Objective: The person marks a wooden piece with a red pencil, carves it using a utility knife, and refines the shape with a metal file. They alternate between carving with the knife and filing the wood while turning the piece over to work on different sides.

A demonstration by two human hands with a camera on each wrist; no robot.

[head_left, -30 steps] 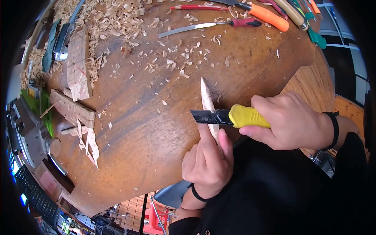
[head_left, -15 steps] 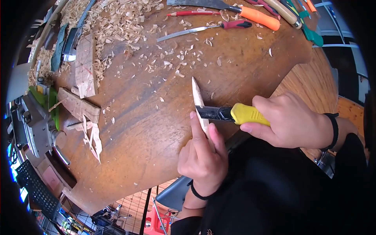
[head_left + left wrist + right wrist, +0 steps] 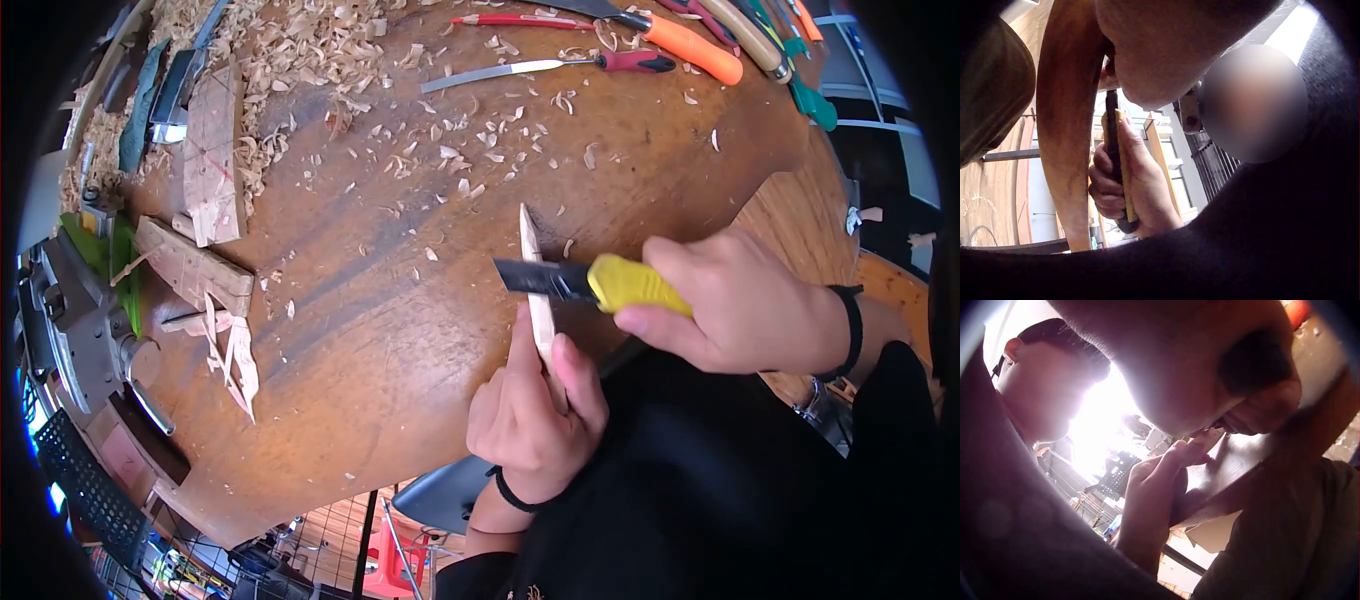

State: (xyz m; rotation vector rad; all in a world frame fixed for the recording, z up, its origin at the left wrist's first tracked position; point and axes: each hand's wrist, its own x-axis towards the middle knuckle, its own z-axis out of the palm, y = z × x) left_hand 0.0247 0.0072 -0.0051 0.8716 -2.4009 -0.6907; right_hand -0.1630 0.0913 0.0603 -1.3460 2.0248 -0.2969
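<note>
My left hand grips the lower end of a pale, pointed wooden stick, its index finger lying along the stick's left side. The tip points away from me over the table. In my right hand is a yellow utility knife, fingers wrapped round the handle. Its dark, wide blade crosses the stick above the left fingertip. In the left wrist view the knife appears edge-on in the right fist. The right wrist view shows the left hand near the table edge, with the blade hidden.
Wood shavings pile at the back left. A file, a red pencil and an orange-handled tool lie at the back. Marked wood blocks, split slivers and a metal vise are at the left.
The knife blade first slid right along the stick, its end drawing back to the stick, then shifted left again across it. The left hand keeps its hold, and the head view shifted slightly.
</note>
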